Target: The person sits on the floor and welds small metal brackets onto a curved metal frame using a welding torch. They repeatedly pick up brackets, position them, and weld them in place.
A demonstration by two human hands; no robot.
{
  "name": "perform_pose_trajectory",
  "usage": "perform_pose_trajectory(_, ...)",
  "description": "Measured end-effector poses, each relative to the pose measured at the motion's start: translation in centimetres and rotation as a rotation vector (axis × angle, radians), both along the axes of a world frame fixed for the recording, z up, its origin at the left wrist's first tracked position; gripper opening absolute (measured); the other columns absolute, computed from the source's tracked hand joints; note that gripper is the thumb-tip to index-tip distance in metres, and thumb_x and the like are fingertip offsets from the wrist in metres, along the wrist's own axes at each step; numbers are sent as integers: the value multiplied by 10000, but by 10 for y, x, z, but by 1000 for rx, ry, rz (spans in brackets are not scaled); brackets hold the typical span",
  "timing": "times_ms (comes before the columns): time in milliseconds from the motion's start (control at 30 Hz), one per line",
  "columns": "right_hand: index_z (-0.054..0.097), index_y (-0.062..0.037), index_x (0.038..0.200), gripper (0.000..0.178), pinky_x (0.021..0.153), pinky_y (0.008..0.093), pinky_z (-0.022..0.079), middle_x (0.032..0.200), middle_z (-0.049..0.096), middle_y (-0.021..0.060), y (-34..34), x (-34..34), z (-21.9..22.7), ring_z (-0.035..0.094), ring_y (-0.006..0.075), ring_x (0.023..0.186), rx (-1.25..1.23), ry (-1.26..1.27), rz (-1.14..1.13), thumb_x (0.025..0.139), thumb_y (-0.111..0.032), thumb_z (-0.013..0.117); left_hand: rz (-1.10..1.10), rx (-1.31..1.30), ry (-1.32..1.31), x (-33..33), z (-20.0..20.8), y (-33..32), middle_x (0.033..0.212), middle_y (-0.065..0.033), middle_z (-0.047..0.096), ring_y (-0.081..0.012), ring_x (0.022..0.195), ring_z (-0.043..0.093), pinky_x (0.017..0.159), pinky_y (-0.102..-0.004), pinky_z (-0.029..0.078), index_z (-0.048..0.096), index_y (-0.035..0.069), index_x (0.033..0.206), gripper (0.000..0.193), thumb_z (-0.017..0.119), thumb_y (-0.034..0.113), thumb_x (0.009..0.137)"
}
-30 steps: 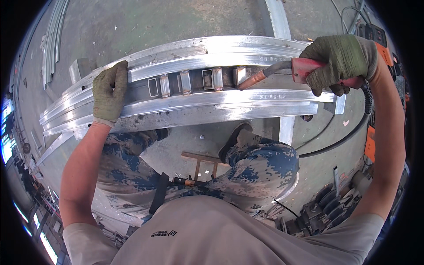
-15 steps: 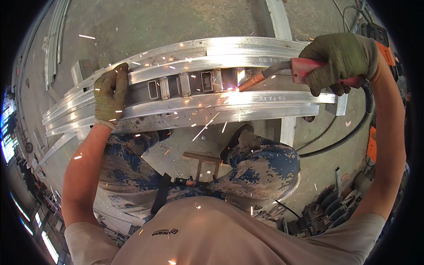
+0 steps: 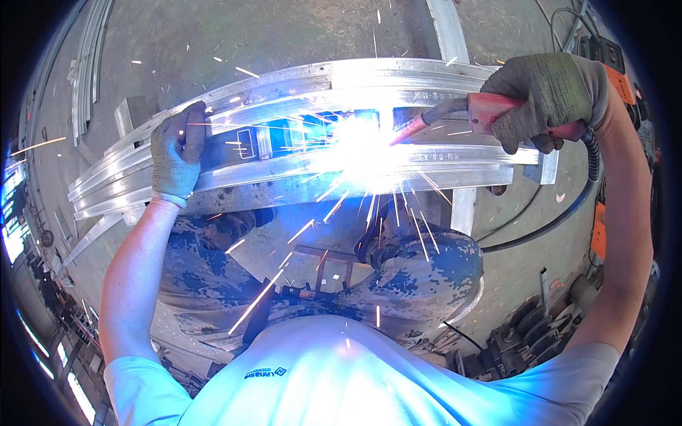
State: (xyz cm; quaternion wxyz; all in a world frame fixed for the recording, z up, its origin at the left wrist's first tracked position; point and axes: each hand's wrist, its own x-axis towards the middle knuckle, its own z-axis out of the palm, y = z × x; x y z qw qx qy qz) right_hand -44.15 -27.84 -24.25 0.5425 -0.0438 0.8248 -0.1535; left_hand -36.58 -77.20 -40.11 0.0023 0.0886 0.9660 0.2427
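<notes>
My right hand (image 3: 543,99), in a green-grey work glove, is closed around the red handle of a welding torch (image 3: 490,113). The torch's nozzle points left into a gap between the long silvery metal rails (image 3: 270,172). At its tip a blinding white-blue arc throws sparks and hides the joint. My left hand (image 3: 177,153), gloved too, grips the rails near their left part, fingers together. Short pieces of rectangular tube (image 3: 246,143) stand between the rails; the glare swallows those nearest the arc.
A black torch cable (image 3: 568,213) loops from my right hand toward the right knee. An orange-and-black machine (image 3: 614,67) stands at the far right. Metal bars (image 3: 89,64) lie at the far left. Tools and discs (image 3: 533,319) crowd the lower right; a small wooden stool (image 3: 323,255) stands between my legs.
The small glow at the torch tip has flared into a large blue-white arc, with more sparks flying toward me. Both hands stay in nearly the same place.
</notes>
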Motion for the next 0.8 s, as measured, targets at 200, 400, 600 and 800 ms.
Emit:
perform_pose_trajectory(200,800,-36,1168,406,424,275,519,765,767,81,5,2,3,668,131,505,-57,-91,-92,860,-288,877,-31,8,-15,-6,-1,1,1071,-169,786,-362,967,739,911,-462,558,788,58,1231,291,646,261,1077)
perform_pose_trajectory(400,801,-43,1184,362,427,283,534,762,770,98,0,-1,7,675,146,497,8,-80,-32,892,-250,852,-27,108,16,-4,0,7,1048,-195,788,-338,950,744,867,-438,567,782,-4,1202,292,632,212,1075)
perform_pose_trajectory(600,795,-29,1190,379,433,287,551,793,780,109,4,0,2,682,151,508,-11,-68,-69,898,-262,860,-39,18,12,-5,4,7,1086,-194,790,-341,981,747,884,-435,566,781,5,1218,299,626,222,1083)
perform_pose_trajectory(800,792,-31,1195,378,443,292,560,803,780,111,5,-6,-1,686,157,519,-22,-106,-16,903,-265,848,-24,67,7,-2,-1,2,1111,-198,789,-354,1008,747,927,-445,555,781,15,1229,314,621,245,1087)
